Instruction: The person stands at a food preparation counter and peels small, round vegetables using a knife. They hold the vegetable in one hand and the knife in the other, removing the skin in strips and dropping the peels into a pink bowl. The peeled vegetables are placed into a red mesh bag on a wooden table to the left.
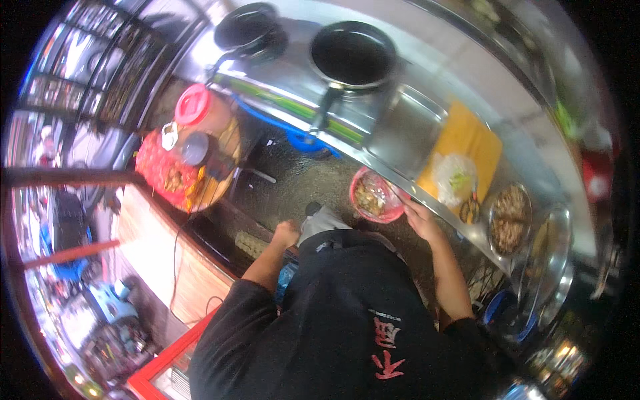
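My right hand (420, 217) is at the edge of a pink waste bin (354, 192), below the front edge of the steel counter. A thin dark thing runs from its fingers over the bin; whether the hand grips that or the rim is unclear. Inside the bin lie food scraps and a clear plastic bag (376, 187). My left hand (286, 233) hangs beside my left leg with its fingers curled, and nothing shows in it. On the counter near my right hand, a yellow cutting board (472, 132) carries a clear bag with green vegetable (455, 177). Scissors (470, 207) lie at the board's corner.
Two dark frying pans (352, 54) stand along the counter, one handle jutting past its edge. Between pan and board is a steel tray (407, 125). Oval trays of meat pieces (510, 220) sit rightward. A round wooden table (232, 145) holds a pink-lidded container (193, 105) and red net bag (150, 162).
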{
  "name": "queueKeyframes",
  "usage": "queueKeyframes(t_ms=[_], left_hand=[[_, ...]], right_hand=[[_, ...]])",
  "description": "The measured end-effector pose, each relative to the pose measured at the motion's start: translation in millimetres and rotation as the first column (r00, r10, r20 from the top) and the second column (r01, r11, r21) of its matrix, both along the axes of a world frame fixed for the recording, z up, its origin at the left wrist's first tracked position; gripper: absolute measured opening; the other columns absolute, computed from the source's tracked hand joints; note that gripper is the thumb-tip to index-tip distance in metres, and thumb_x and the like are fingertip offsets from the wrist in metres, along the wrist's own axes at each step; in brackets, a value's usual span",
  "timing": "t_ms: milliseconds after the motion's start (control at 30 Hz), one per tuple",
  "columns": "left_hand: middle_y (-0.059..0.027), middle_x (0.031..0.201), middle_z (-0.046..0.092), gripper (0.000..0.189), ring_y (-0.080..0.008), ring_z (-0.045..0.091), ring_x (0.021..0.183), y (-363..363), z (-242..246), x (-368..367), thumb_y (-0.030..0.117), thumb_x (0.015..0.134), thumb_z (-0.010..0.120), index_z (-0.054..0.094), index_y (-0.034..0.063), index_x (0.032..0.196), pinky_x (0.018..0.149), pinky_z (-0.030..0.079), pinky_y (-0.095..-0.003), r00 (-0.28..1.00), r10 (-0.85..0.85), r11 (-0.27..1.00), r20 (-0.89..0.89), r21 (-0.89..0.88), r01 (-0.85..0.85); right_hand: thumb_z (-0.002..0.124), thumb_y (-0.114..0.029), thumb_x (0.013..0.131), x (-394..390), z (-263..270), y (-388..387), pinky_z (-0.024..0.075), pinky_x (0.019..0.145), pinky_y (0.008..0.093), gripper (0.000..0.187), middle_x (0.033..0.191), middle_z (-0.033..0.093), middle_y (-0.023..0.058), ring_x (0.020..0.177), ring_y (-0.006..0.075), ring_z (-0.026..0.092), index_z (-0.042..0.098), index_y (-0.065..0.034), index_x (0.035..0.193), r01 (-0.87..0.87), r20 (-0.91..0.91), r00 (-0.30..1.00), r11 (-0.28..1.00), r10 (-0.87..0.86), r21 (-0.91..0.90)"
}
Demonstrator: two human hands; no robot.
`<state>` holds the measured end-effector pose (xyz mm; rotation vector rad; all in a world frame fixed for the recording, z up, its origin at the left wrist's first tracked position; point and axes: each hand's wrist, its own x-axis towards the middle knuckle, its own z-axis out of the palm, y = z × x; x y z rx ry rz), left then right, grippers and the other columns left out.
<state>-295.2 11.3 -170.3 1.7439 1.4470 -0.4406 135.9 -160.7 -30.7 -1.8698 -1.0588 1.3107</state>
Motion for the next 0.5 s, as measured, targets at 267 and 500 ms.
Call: queueKeyframes(t_ms=[267, 500], left_hand=[[-0.0212, 0.103, 0.069, 0.038, -0.0355, 0.066, 0.102, 33.7, -63.2, -0.3, 0.025, 0.072, 0.069, 0.069, 0.0042, 0.105, 0.090, 0.052, -0.0417, 0.928, 0.291, 0.957, 0.232, -0.058, -0.285], [-0.0246, 0.107, 0.067, 0.040, -0.0360, 0.064, 0.106, 38.0, -71.3, -55.4, 0.026, 0.075, 0.067, 0.068, 0.0034, 0.108, 0.091, 0.051, -0.0420, 0.823, 0.535, 0.842, 0.190, -0.201, -0.501]], right_hand=[[0.051, -0.031, 0.100, -24.6, 37.2, 28.1, 0.0451, 0.090, 0.0308, 0.054, 0.112, 0.064, 0.0105, 0.097, 0.0164, 0.058, 0.039, -0.0039, 0.146, 0.071, 0.080, 0.996, 0.922, -0.044, -0.380], [0.058, -0.028, 0.098, -37.7, 10.5, 30.7, 0.0403, 0.101, 0.0308, 0.056, 0.136, 0.055, 0.0163, 0.119, 0.0183, 0.054, 0.041, -0.0009, 0.144, -0.085, 0.099, 0.985, 0.894, 0.143, -0.440]])
